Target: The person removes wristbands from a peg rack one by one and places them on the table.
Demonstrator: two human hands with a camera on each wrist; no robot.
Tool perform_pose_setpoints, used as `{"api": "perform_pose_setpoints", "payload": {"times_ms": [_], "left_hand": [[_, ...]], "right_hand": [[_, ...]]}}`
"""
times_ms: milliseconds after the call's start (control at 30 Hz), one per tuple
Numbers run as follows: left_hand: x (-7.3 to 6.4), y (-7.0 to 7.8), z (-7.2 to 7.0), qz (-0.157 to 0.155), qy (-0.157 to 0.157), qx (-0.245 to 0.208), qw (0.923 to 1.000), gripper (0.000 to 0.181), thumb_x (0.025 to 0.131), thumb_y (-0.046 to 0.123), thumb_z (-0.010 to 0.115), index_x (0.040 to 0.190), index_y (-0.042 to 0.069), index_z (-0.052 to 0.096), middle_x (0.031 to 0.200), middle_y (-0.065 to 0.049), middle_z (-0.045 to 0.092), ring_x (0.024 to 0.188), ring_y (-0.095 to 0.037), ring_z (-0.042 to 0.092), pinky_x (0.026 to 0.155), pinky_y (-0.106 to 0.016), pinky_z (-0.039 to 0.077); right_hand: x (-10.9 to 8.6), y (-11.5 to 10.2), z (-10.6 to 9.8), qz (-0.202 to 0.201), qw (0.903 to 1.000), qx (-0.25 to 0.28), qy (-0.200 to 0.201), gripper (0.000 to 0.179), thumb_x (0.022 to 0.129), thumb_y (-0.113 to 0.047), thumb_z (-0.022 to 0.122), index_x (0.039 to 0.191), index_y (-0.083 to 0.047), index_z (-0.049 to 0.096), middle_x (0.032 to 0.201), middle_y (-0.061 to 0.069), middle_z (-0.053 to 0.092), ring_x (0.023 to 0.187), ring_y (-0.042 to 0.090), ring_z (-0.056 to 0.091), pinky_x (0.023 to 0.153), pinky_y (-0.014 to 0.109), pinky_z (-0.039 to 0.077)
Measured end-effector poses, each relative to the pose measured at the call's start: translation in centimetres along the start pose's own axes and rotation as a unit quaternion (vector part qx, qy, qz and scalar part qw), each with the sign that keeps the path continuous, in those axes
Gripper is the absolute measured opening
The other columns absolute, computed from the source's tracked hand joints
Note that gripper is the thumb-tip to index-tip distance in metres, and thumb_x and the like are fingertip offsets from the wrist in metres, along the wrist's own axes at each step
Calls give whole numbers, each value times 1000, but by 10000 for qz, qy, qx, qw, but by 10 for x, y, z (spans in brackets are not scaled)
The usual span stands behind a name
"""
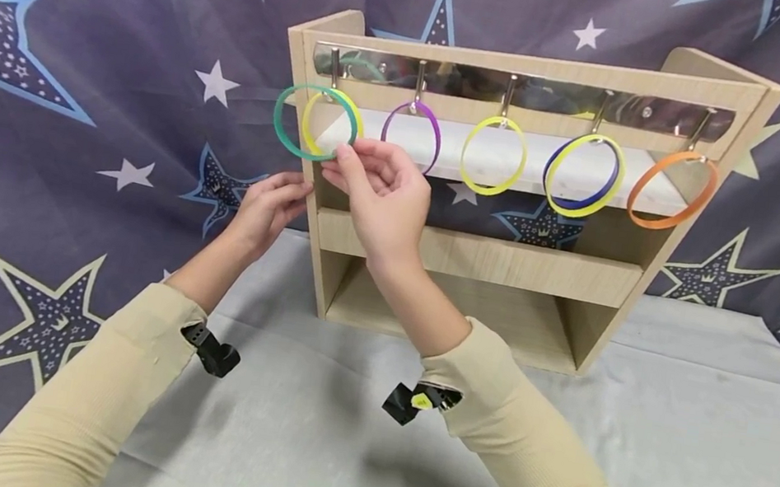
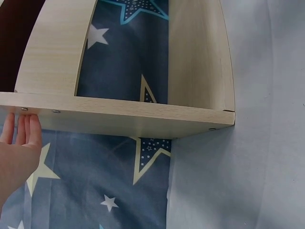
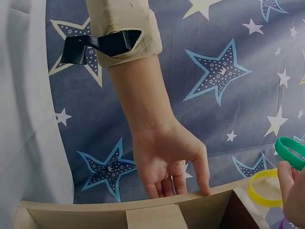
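Thumb and fingertips of my right hand (image 1: 389,206) pinch the lower right edge of a green ring (image 1: 278,113) at the leftmost hook. Behind it a yellow ring (image 1: 306,119) hangs from that hook. In the right wrist view the green ring (image 3: 281,148) is held above the yellow one (image 3: 262,202). My left hand (image 1: 265,213) touches the left side of the wooden rack (image 1: 478,254). The left wrist view shows straight fingers of that hand (image 2: 19,155) against the outer panel (image 2: 119,121).
Along the metal hook strip (image 1: 465,85) hang a purple ring (image 1: 438,138), a yellow ring (image 1: 465,154), a blue ring (image 1: 547,166) with another yellow ring (image 1: 574,213), and an orange ring (image 1: 650,224). The rack stands on grey cloth (image 1: 274,427) before a star-patterned curtain (image 1: 173,80).
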State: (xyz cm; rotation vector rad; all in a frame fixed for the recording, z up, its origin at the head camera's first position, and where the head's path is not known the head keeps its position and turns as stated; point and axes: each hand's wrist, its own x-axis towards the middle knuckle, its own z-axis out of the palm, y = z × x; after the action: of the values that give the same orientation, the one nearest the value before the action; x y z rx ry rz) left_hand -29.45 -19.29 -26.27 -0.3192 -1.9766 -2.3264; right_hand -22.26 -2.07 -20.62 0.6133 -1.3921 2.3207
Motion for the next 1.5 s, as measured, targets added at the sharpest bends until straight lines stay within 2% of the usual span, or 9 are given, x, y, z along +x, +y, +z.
{"api": "perform_pose_setpoints", "payload": {"times_ms": [167, 267, 400, 667, 867, 1067, 1233, 1500], "left_hand": [[-1, 1, 0, 57, -14, -55, 10000, 21, 94, 7, 49, 87, 19, 65, 96, 8, 63, 96, -5, 61, 94, -21, 45], [-1, 1, 0, 47, -23, -64, 10000, 22, 94, 7, 48, 87, 19, 65, 95, 8, 63, 96, -4, 61, 94, -21, 44], [0, 1, 0, 61, -45, -92, 9999, 23, 94, 6, 48, 85, 19, 64, 94, 8, 62, 94, -3, 61, 93, -20, 45], [0, 2, 0, 34, -23, -153, 9999, 24, 94, 4, 45, 85, 17, 63, 94, 6, 59, 92, -3, 61, 91, -19, 46], [1, 0, 0, 80, -8, -118, 9999, 20, 94, 7, 50, 82, 17, 62, 93, 5, 57, 89, -5, 57, 86, -17, 48], [0, 0, 0, 125, -22, -41, 9999, 23, 94, 6, 47, 82, 19, 62, 92, 8, 58, 92, -4, 56, 92, -20, 44], [-1, 1, 1, 161, -18, 1, 9999, 23, 94, 6, 45, 85, 18, 62, 95, 6, 59, 93, -4, 57, 95, -22, 43], [0, -1, 0, 140, 6, 190, 9997, 19, 92, 7, 48, 87, 18, 62, 94, 7, 61, 95, -5, 59, 101, -26, 41]], "right_hand": [[-5, -1, -6, -6, 10000, -8, 69, 18, 86, 7, 64, 101, 16, 58, 78, 8, 64, 65, 8, 68, 80, 51, 57], [-8, -2, -10, 120, 9999, -1, 106, 18, 86, 7, 64, 101, 15, 58, 79, 7, 65, 65, 8, 68, 81, 52, 56], [-12, 0, -15, 392, 9991, 43, 145, 18, 87, 7, 63, 103, 15, 58, 82, 9, 66, 67, 9, 69, 83, 50, 56], [-18, 8, -25, 977, 9948, 216, 215, 14, 88, 6, 61, 101, 11, 59, 77, 1, 66, 67, 10, 69, 83, 41, 58], [-24, 17, -29, 1335, 9907, 165, 211, 17, 90, 5, 60, 105, 11, 58, 76, 0, 65, 66, 8, 68, 78, 38, 60], [-30, 25, -32, 1612, 9867, 89, 183, 19, 90, 6, 58, 108, 15, 56, 73, -2, 64, 63, 6, 67, 75, 33, 60], [-33, 32, -35, 1925, 9812, 55, 128, 20, 91, 5, 58, 109, 13, 57, 73, -2, 64, 65, 6, 66, 79, 35, 60], [-40, 39, -38, 2341, 9722, 56, 87, 26, 91, 5, 58, 114, 16, 54, 71, -4, 64, 66, 5, 66, 81, 35, 59]]}}
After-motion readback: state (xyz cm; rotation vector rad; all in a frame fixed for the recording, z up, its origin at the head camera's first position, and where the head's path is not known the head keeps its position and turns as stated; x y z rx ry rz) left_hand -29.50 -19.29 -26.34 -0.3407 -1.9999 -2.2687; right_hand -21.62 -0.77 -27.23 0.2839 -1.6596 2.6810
